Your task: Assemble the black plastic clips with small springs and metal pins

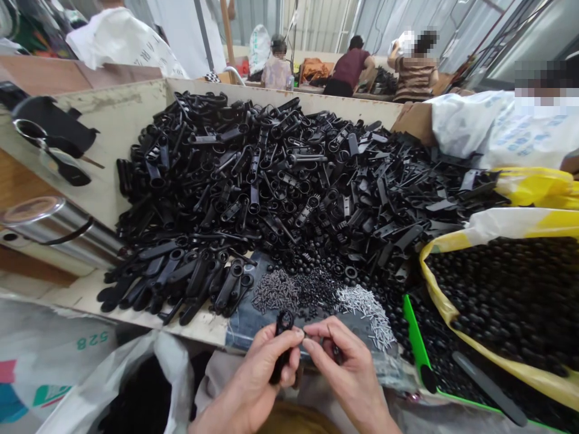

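Pale-walled bin; black part, probably light and stiff, best held mid-body; left hand clamped round it; right hand clasping small dark piece.

The left hand's fingers cover the middle of a long black plastic part. The right hand pinches a dark piece too small to identify; a second dark piece is half hidden by its curled fingers. Both forearms are cut off by the bottom edge. A heap of glossy black plastic parts hides its own lower layers. A white printed sack runs out of view at lower left, its black contents indistinct. At right, a yellow-and-white sack of round black pieces is cropped by the edge. In the background, a person in a brown striped top has a head blurred into pixels.
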Demonstrator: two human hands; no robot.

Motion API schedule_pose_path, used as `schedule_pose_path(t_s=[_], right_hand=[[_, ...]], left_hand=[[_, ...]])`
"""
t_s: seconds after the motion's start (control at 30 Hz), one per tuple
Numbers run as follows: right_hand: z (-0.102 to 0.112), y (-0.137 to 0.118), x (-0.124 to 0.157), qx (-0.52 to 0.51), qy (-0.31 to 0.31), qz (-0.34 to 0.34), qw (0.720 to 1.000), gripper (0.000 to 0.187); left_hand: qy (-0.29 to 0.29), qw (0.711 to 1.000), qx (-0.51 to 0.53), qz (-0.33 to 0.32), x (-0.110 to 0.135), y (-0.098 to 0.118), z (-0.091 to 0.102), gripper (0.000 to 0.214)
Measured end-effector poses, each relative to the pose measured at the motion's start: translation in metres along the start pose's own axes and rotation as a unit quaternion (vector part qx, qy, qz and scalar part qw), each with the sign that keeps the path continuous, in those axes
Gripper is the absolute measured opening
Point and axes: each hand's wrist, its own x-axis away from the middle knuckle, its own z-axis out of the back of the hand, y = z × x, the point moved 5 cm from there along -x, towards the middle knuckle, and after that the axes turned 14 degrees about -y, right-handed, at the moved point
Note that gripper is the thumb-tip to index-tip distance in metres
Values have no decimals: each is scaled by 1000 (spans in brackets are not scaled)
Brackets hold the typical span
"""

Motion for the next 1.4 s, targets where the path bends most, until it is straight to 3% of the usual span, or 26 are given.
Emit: schedule_pose_path(t_s=[0.2, 0.3, 0.5, 0.87, 1.0, 1.13, 1.23, 1.33, 1.4], right_hand=[[8, 0, 0, 17, 21, -11, 1000, 12], [5, 1, 0, 27, -10, -1, 1000, 10], [-9, 2, -3, 50, -48, 40, 997, 10], [-22, 11, -1, 3, -56, -45, 997, 11], [-25, 3, 6, 76, -41, 39, 995, 15], [-30, -4, 14, 231, -48, 119, 965, 36], [-33, -4, 14, 288, -92, 113, 946, 45], [-30, -3, 11, 230, -166, 66, 957, 52], [-23, -4, 10, 193, -163, 51, 966, 47]], left_hand=[[-88, 995, -16, 45, 16, 7, -9, 39], [-119, 991, -55, 37, 25, 12, -10, 38], [-70, 990, -118, 15, 28, 12, -3, 40], [8, 968, -239, -69, 17, 0, 30, 50], [1, 948, -305, -92, 18, 6, 24, 38], [-3, 924, -371, -91, 15, 14, 24, 32], [4, 927, -357, -110, 11, 17, 30, 38], [15, 942, -316, -110, 7, 17, 35, 51], [22, 943, -315, -100, 6, 17, 35, 63]])
